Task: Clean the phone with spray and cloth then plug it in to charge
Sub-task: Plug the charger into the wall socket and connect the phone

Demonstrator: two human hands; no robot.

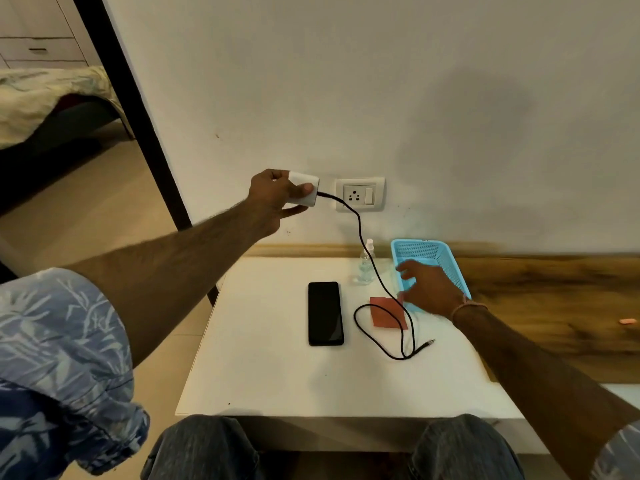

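Phone untouched, charger in left hand

The left arm stretches forward and up, bare below a rolled blue leaf-patterned sleeve. The left hand grips a white boxy plastic charger plug — thumb across its face. The right hand reaches forward, lower — fingers spread and loose, slightly blurred.

No text, label, brand or number can be read anywhere
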